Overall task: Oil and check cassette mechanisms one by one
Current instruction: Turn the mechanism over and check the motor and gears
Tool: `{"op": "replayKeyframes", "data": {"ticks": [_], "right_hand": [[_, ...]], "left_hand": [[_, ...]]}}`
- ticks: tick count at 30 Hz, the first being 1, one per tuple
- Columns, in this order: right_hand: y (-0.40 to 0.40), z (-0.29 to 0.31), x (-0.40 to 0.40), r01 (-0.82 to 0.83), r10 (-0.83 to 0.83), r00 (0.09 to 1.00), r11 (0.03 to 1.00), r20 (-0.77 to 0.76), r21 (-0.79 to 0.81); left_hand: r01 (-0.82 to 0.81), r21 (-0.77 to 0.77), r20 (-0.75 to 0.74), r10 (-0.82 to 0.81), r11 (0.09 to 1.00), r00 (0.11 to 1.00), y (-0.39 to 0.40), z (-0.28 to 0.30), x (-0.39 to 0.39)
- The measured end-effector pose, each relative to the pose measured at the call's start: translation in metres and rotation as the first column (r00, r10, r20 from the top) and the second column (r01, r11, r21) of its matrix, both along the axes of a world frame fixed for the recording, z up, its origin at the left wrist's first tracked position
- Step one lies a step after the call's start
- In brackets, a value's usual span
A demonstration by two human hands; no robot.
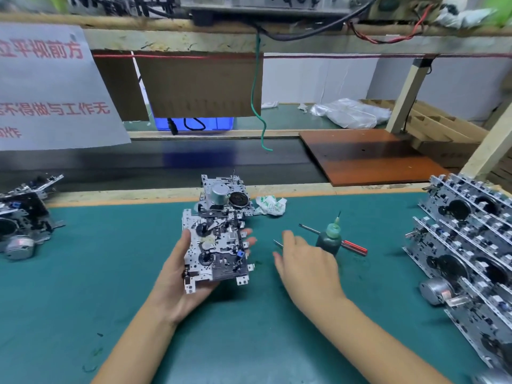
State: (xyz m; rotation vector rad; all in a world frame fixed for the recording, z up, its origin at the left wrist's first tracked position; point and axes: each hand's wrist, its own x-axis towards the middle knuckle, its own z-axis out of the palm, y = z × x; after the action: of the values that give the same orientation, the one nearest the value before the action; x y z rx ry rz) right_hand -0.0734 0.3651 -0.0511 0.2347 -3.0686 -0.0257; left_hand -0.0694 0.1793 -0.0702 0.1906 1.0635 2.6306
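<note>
Green matting (pixel 83 273) covers the workbench, and above its middle the left hand (pixel 180 275) cradles a silver and black metal cassette mechanism (pixel 216 248), thumb on one edge and fingertips curled round the far edge. Just behind it a second mechanism with a round motor can (pixel 224 194) lies on the mat. The right hand (pixel 307 261) hovers with loose, spread fingers, holding nothing, beside the dark oil bottle with green needle nozzle (pixel 331 236) and the red-handled screwdriver (pixel 346 243).

I think a quick grab may tip the narrow bottle and spill oil on the mat. Too much oil could also reach the belt or wheels.

Which points are oiled I cannot see. The stacked mechanisms at right (pixel 471 245) and the pile at left (pixel 22 220) are cut off by the frame.
</note>
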Motion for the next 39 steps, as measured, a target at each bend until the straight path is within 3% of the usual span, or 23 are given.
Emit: {"op": "replayKeyframes", "data": {"ticks": [3, 8, 10, 11, 13, 15, 16, 20, 24, 28, 39], "right_hand": [[-0.001, 0.003, -0.007, -0.053, 0.048, 0.998, 0.989, 0.039, 0.14], [0.019, -0.011, -0.008, -0.138, 0.142, 0.988, 0.989, -0.065, 0.059], [0.041, -0.01, -0.002, -0.182, 0.17, 0.983, 0.959, -0.072, -0.215], [0.05, -0.009, 0.0, -0.185, 0.184, 0.982, 0.879, -0.047, -0.44], [0.058, -0.004, 0.005, -0.135, 0.303, 0.951, 0.585, 0.061, -0.799], [0.057, -0.006, 0.006, 0.122, 0.456, 0.861, 0.244, 0.225, -0.962], [0.056, -0.006, 0.006, 0.267, 0.523, 0.791, 0.174, 0.319, -0.948], [0.053, -0.01, 0.002, 0.501, 0.601, 0.594, 0.244, 0.535, -0.831], [0.06, -0.015, 0.0, 0.507, 0.639, 0.512, 0.315, 0.574, -0.802], [0.058, -0.011, 0.001, 0.474, 0.631, 0.492, 0.384, 0.6, -0.792], [0.058, -0.008, 0.007, 0.434, 0.615, 0.497, 0.434, 0.612, -0.789]], "left_hand": [[0.063, -0.004, 0.005, -0.063, 0.998, 0.998, 0.001, -0.003, 0.002], [0.088, 0.094, 0.103, -0.098, 0.992, 0.99, 0.015, -0.003, 0.007], [0.112, 0.117, 0.158, -0.129, 0.987, 0.979, 0.02, -0.004, 0.009], [0.125, 0.122, 0.175, -0.145, 0.985, 0.974, 0.023, -0.004, 0.01], [0.15, 0.12, 0.221, -0.174, 0.981, 0.96, 0.028, -0.007, 0.013], [0.181, 0.097, 0.288, -0.201, 0.979, 0.936, 0.034, -0.01, 0.017], [0.187, 0.086, 0.322, -0.205, 0.979, 0.924, 0.037, -0.012, 0.018], [0.204, 0.051, 0.417, -0.206, 0.978, 0.885, 0.041, -0.019, 0.019], [0.222, 0.045, 0.424, -0.22, 0.974, 0.878, 0.04, -0.025, 0.014], [0.239, 0.045, 0.455, -0.233, 0.97, 0.86, 0.043, -0.027, 0.013], [0.217, -0.005, 0.449, -0.191, 0.976, 0.873, 0.045, -0.028, 0.014]]}}
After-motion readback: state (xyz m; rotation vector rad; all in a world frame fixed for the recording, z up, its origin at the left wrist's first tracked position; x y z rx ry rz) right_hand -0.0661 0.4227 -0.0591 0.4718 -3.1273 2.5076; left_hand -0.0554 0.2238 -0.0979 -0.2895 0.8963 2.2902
